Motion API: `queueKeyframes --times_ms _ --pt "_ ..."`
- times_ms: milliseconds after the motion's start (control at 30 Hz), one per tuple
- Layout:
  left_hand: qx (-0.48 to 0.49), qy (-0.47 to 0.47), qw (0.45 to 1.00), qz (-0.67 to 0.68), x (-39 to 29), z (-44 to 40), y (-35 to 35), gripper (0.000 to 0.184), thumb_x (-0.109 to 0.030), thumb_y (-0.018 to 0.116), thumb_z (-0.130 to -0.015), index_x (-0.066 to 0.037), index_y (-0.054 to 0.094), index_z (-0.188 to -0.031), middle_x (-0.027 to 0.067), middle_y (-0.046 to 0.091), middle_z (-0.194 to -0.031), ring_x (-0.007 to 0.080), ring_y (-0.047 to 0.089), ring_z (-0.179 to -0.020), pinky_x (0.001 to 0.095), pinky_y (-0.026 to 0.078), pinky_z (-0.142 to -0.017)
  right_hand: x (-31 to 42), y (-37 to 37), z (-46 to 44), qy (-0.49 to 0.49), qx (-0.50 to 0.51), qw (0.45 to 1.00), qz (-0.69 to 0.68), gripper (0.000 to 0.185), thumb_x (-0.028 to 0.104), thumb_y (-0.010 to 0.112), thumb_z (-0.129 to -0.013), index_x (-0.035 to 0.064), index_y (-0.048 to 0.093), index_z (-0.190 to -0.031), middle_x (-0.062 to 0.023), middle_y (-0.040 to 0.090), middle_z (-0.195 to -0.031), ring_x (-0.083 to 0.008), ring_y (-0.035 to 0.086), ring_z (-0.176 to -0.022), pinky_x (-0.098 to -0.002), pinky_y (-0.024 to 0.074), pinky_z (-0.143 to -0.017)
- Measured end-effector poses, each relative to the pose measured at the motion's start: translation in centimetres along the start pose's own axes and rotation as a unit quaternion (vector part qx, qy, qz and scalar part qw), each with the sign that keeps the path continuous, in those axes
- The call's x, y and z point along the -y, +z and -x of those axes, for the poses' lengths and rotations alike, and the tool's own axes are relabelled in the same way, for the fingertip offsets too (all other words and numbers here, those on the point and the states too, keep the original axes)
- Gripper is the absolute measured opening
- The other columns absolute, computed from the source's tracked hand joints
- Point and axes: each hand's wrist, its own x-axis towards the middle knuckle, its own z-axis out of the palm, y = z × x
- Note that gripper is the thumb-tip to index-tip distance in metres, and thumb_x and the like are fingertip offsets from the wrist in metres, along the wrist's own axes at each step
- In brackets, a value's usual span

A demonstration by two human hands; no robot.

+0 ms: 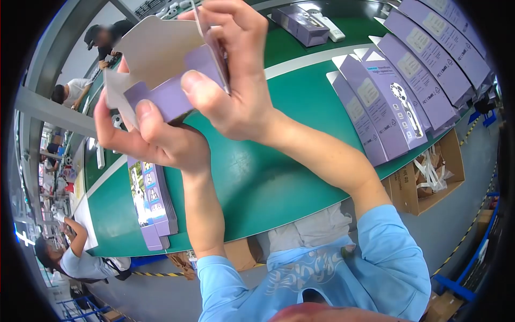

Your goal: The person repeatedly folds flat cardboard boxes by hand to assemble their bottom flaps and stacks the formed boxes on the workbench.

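Both hands hold a purple cardboard carton (166, 102) up above the green table. Its near end is unfolded, with flaps sticking out and the pale inside showing. My left hand (169, 139) grips the lower left side, thumb on a purple flap. Around the right side my right hand (241, 91) is closed, its thumb pressing on the flap edge. Below my left hand lies a stack of flat, folded purple cartons (153, 204) with printed pictures. To the right, several formed purple cartons (397, 107) stand in a leaning row, some with top flaps up.
On the green table (257, 188), another purple carton (300, 24) lies near a white device (328, 27) at the far side. A brown cardboard box (429, 172) with packing scraps sits beyond the right edge. Other people (80, 257) work along the left.
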Motion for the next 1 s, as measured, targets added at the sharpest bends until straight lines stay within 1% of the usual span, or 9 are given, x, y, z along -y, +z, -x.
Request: queueKeyframes --times_ms 33,133,267,433,533,667,833,933,1000 --pt "-0.001 0.000 1.000 0.000 0.2 -0.1 -0.2 0.047 -0.022 0.042 -0.093 -0.001 0.037 -0.135 0.0271 0.058 -0.123 0.0333 0.064 -0.104 0.0449 0.058 -0.086 -0.2 0.2 -0.2 -0.001 0.001 1.000 0.000 0.065 0.026 0.076 -0.078 0.0035 0.046 -0.131 -0.0176 0.057 -0.127 -0.0284 0.065 -0.098 -0.0386 0.0550 -0.082" --pt "0.022 0.040 0.998 0.052 1.2 -0.1 -1.0 0.041 -0.017 0.042 -0.093 0.001 0.039 -0.129 0.0322 0.058 -0.122 0.0392 0.065 -0.105 0.0478 0.059 -0.085 -1.4 0.3 -1.0 -0.297 -0.010 0.953 0.062 0.041 0.021 0.070 -0.079 0.0040 0.057 -0.114 -0.0177 0.057 -0.127 -0.0286 0.065 -0.097 -0.0397 0.0550 -0.078" --pt "0.030 0.148 0.984 0.099 3.0 0.2 -1.3 0.039 -0.015 0.043 -0.092 0.000 0.042 -0.128 0.0357 0.056 -0.125 0.0444 0.064 -0.107 0.0510 0.059 -0.085 -1.2 -1.7 -1.3 -0.375 0.113 0.901 0.188 0.040 0.025 0.064 -0.089 0.0029 0.057 -0.121 -0.0205 0.058 -0.130 -0.0227 0.060 -0.103 -0.0375 0.0495 -0.093" --pt "0.094 0.186 0.975 0.071 3.9 -0.2 -2.3 0.035 -0.014 0.042 -0.093 -0.001 0.046 -0.125 0.0393 0.054 -0.128 0.0495 0.063 -0.109 0.0514 0.060 -0.084 -0.5 -1.7 -0.8 -0.242 0.133 0.951 0.136 0.024 0.023 0.061 -0.090 0.0031 0.060 -0.102 -0.0223 0.059 -0.126 -0.0262 0.061 -0.103 -0.0378 0.0517 -0.089" --pt "0.117 0.216 0.968 0.049 4.7 -0.3 -2.5 0.030 -0.016 0.041 -0.097 -0.001 0.047 -0.123 0.0412 0.054 -0.127 0.0488 0.064 -0.107 0.0491 0.060 -0.083 -0.5 -1.1 -1.2 -0.096 0.106 0.990 -0.011 0.010 0.012 0.058 -0.088 0.0032 0.062 -0.091 -0.0160 0.059 -0.120 -0.0226 0.060 -0.108 -0.0368 0.0500 -0.089" --pt "0.062 0.230 0.971 0.011 5.8 -0.1 -2.2 0.032 -0.021 0.036 -0.104 0.002 0.049 -0.121 0.0401 0.058 -0.122 0.0454 0.065 -0.107 0.0455 0.060 -0.083 1.1 0.7 0.3 0.053 0.081 0.975 -0.199 0.010 0.009 0.054 -0.090 0.0028 0.062 -0.093 -0.0149 0.058 -0.120 -0.0211 0.058 -0.111 -0.0358 0.0477 -0.094" --pt "0.029 0.194 0.979 0.058 5.5 -1.1 -1.4 0.040 -0.028 0.030 -0.109 0.005 0.050 -0.121 0.0354 0.063 -0.117 0.0374 0.067 -0.107 0.0394 0.058 -0.083 0.5 0.8 -0.4 0.052 0.040 0.985 -0.159 0.013 0.012 0.056 -0.089 0.0025 0.062 -0.095 -0.0151 0.062 -0.110 -0.0213 0.058 -0.111 -0.0361 0.0493 -0.091" --pt "0.088 0.003 0.993 0.080 3.1 -1.1 -1.5 0.043 -0.029 0.029 -0.110 0.006 0.050 -0.123 0.0310 0.066 -0.114 0.0302 0.067 -0.105 0.0339 0.056 -0.082 -0.8 -1.9 -0.6 -0.202 0.161 0.953 0.155 0.025 0.022 0.057 -0.092 -0.0001 0.061 -0.103 -0.0233 0.061 -0.121 -0.0237 0.066 -0.094 -0.0350 0.0548 -0.079" --pt "0.103 -0.003 0.993 0.058 2.8 -0.8 -1.5 0.043 -0.029 0.029 -0.110 0.006 0.049 -0.124 0.0301 0.066 -0.114 0.0286 0.067 -0.104 0.0330 0.056 -0.082 -1.3 -2.5 -0.2 -0.178 0.152 0.959 0.160 0.028 0.023 0.056 -0.093 -0.0005 0.061 -0.105 -0.0226 0.061 -0.121 -0.0228 0.067 -0.089 -0.0341 0.0551 -0.076"
